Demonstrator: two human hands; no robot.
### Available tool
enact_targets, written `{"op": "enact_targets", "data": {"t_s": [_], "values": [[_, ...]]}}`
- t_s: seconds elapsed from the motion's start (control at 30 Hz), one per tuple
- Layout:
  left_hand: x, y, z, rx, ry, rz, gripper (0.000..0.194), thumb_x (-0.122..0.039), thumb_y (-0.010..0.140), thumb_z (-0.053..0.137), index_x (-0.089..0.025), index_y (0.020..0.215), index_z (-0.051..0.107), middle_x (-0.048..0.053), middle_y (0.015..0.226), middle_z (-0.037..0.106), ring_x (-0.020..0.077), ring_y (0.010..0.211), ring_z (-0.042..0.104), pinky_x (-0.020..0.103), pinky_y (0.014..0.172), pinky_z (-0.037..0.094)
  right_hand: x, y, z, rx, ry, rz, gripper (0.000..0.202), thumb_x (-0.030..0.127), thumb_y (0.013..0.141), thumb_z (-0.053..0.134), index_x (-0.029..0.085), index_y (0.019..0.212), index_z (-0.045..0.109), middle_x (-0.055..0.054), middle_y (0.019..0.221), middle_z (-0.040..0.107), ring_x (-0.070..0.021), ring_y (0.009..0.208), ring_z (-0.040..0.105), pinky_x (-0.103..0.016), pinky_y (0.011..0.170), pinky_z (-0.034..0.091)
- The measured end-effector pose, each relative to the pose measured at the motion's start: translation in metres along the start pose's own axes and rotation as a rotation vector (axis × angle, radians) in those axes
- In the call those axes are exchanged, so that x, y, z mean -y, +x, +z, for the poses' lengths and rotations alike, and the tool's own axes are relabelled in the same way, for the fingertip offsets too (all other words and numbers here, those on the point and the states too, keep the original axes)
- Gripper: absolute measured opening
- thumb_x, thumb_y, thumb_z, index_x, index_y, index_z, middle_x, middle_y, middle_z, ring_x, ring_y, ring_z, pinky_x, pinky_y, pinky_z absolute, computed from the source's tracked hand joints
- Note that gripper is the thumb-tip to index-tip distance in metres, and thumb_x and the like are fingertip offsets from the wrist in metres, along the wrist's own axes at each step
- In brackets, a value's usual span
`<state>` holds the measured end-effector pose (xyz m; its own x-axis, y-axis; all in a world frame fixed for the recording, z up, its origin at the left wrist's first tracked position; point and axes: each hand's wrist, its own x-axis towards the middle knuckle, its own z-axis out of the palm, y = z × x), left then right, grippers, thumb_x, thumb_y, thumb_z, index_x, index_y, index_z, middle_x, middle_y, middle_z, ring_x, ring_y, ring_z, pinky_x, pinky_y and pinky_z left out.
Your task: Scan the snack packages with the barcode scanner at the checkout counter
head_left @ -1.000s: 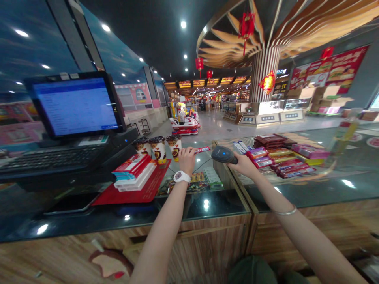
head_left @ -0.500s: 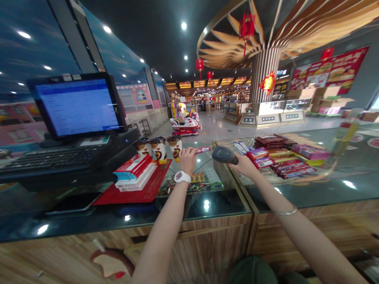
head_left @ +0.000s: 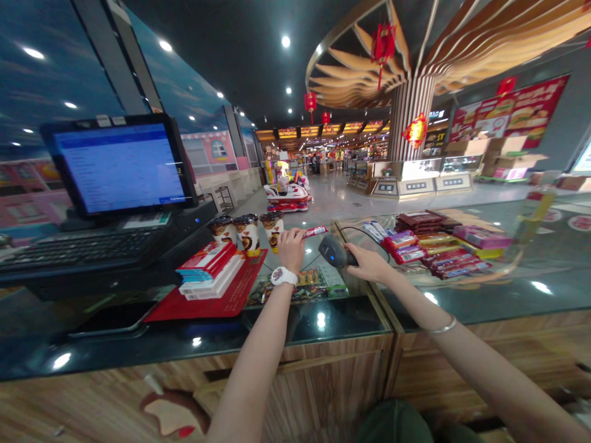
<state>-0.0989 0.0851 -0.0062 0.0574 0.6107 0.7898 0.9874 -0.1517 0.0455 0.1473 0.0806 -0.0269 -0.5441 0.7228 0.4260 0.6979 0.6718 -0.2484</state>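
Closed fingers of my left hand grip one end of a slim red-wrapped snack bar, which sticks out to the right above the glass counter. My right hand is wrapped around the handle of a dark handheld barcode scanner. Its head, with a blue light on it, is tilted toward the left, a short gap from the bar. The scanner's cable runs behind both hands. Several wrapped snack bars lie in rows on the counter right of my right hand, beside a stack of brown packets.
Left of my hands stand three patterned cups and a stack of red, blue and white boxes on a red mat. Farther left are a monitor, a keyboard and a dark flat device near the counter's front edge.
My right hand has moved left and slightly down with the scanner, turning its head so that a blue light shows. My left hand and the bar have barely moved.
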Motion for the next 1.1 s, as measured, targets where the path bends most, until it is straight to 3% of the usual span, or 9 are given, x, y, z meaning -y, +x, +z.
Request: {"op": "enact_targets", "data": {"t_s": [0.1, 0.27, 0.43, 0.63, 0.9, 1.1], "values": [[0.001, 0.001, -0.002, -0.013, -0.006, -0.008, 0.024, -0.018, 0.09, 0.057, -0.025, 0.11, 0.068, 0.005, 0.108, 0.069, 0.0253, 0.102, 0.058, 0.041, 0.1, 0.039, 0.002, 0.01, 0.004, 0.064, 0.005, -0.088, 0.05, 0.024, 0.081, 0.058, 0.016, 0.13, 0.051, -0.015, 0.127, 0.064, -0.0276, 0.109, 0.064, -0.034, 0.086, 0.047], [0.003, 0.003, -0.003, -0.017, -0.017, -0.037, 0.024, -0.018, 0.09, 0.056, -0.025, 0.109, 0.068, 0.006, 0.107, 0.069, 0.026, 0.102, 0.058, 0.042, 0.099, 0.039, 0.002, 0.041, 0.013, 0.152, -0.047, -0.179, 0.044, 0.022, 0.08, 0.063, 0.017, 0.123, 0.059, -0.012, 0.111, 0.067, -0.0258, 0.102, 0.065, -0.033, 0.085, 0.047], [0.003, 0.002, -0.002, -0.015, -0.028, -0.039, 0.024, -0.016, 0.09, 0.055, -0.025, 0.108, 0.068, 0.006, 0.108, 0.069, 0.0262, 0.104, 0.058, 0.043, 0.101, 0.039, 0.003, 0.062, 0.031, 0.168, 0.03, -0.186, 0.045, 0.022, 0.08, 0.066, 0.015, 0.124, 0.059, -0.012, 0.109, 0.065, -0.0254, 0.1, 0.064, -0.032, 0.084, 0.047], [0.0, 0.0, 0.0, -0.012, -0.03, -0.008, 0.024, -0.018, 0.09, 0.057, -0.027, 0.11, 0.068, 0.006, 0.108, 0.069, 0.0261, 0.104, 0.058, 0.044, 0.101, 0.039, -0.001, 0.056, 0.047, 0.134, 0.162, -0.223, 0.045, 0.026, 0.082, 0.071, 0.017, 0.124, 0.059, -0.012, 0.111, 0.064, -0.0258, 0.103, 0.063, -0.035, 0.088, 0.048], [-0.003, 0.0, 0.003, -0.008, -0.036, 0.043, 0.024, -0.019, 0.089, 0.06, -0.026, 0.111, 0.067, 0.005, 0.108, 0.069, 0.0249, 0.104, 0.058, 0.042, 0.101, 0.039, -0.009, 0.049, 0.048, 0.173, 0.123, -0.173, 0.052, 0.033, 0.085, 0.07, 0.017, 0.133, 0.056, -0.011, 0.111, 0.063, -0.025, 0.103, 0.063, -0.034, 0.089, 0.048], [-0.008, 0.0, 0.0, 0.008, -0.042, 0.041, 0.024, -0.02, 0.09, 0.059, -0.027, 0.111, 0.068, 0.006, 0.108, 0.069, 0.0254, 0.106, 0.058, 0.043, 0.102, 0.038, -0.007, 0.049, 0.052, 0.131, 0.155, -0.17, 0.058, 0.035, 0.081, 0.074, 0.017, 0.133, 0.056, -0.013, 0.116, 0.063, -0.0266, 0.108, 0.062, -0.036, 0.092, 0.049]]}}
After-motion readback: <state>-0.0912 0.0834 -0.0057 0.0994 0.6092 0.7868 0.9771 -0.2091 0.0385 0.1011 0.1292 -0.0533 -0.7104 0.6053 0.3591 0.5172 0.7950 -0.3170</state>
